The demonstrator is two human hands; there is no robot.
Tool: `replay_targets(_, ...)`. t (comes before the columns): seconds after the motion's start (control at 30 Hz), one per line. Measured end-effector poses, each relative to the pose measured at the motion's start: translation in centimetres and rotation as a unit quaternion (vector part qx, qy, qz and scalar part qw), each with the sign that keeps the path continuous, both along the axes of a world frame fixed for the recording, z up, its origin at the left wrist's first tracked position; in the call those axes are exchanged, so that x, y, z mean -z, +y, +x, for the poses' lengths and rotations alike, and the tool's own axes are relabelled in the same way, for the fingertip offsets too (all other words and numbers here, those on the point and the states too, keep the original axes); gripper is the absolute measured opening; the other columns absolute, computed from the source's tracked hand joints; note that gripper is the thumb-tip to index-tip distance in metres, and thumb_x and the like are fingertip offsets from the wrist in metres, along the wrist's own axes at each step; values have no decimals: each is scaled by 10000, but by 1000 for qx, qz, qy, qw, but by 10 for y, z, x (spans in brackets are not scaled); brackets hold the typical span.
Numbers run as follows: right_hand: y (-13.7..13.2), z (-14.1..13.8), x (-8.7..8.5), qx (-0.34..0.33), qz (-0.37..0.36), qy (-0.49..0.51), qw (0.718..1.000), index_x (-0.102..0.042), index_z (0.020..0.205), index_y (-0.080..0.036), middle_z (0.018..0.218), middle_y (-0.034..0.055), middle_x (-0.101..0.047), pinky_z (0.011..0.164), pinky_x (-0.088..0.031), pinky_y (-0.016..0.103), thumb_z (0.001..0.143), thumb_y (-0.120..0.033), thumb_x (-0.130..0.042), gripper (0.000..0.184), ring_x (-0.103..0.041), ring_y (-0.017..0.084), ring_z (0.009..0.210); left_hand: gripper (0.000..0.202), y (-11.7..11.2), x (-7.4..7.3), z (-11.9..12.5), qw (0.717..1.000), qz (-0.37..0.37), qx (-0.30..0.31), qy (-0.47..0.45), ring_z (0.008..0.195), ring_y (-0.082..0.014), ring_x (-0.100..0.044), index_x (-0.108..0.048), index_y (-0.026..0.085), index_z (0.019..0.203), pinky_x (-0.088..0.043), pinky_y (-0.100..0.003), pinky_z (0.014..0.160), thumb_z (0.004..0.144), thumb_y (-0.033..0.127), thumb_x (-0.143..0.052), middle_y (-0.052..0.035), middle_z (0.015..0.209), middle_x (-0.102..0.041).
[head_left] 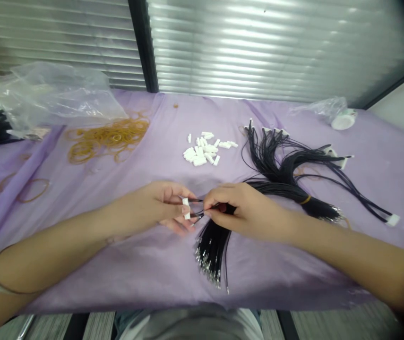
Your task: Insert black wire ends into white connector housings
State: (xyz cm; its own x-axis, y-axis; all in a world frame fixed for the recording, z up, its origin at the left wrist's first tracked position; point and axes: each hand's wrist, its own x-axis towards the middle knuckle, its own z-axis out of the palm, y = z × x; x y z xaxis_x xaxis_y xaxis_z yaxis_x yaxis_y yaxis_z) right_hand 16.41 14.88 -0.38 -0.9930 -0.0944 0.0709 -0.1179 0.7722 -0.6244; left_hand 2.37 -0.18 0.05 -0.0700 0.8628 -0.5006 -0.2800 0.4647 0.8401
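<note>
Between the thumb and fingers of my left hand point(171, 205) is a small white plastic connector point(186, 208), held upright. My right hand point(246, 211) pinches thin black wires point(197, 215) just to the right of it; some of them reach the connector, though whether each sits inside it I cannot tell. Under my right hand a bundle of black wires point(211, 250) hangs toward the table's front edge, its ends tipped with silver metal terminals. Beyond my hands lies a loose pile of white connectors point(202, 152).
Black wire bundles point(285, 163) with white connectors spread at the right, one tied by a yellow rubber band point(306, 199). Rubber bands point(111, 139) and a clear plastic bag point(60, 94) lie left on the purple tablecloth point(145, 278). A white cup point(343, 119) lies far right.
</note>
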Motion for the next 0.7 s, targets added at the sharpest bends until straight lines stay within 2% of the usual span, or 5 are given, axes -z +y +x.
replay_targets(0.13,-1,-2,6,40,-74,20,996,-611,797,-138,727,-6,-598,587,-387,174,780,-145,-528,85,-513,59,626,353,0,4,0,997,-47,11,-55,745,-173,-654,-494,169,960,-519,-315,740,655,111,-662,26,683,-629)
replay_targets(0.23,-2,-2,7,93,-101,23,990,-609,777,-140,671,-17,-572,523,-370,164,768,-160,-542,71,-473,52,569,330,0,7,-3,997,-43,11,-60,763,-177,-655,-439,171,921,-513,-330,760,680,108,-655,31,678,-624)
replay_targets(0.4,-5,0,6,147,-69,84,983,-593,708,-138,573,-41,-494,466,-320,148,721,-146,-578,22,-403,35,509,188,-3,11,-4,997,-1,43,-60,763,-158,-648,-417,157,831,-516,-319,736,778,183,-596,0,786,-638)
replay_targets(0.7,-7,-2,12,125,-48,129,983,-585,701,-129,581,-42,-485,487,-320,139,715,-118,-595,20,-409,27,526,172,-3,12,-4,999,-9,42,-29,754,-153,-654,-429,160,805,-520,-336,762,783,203,-594,6,800,-646)
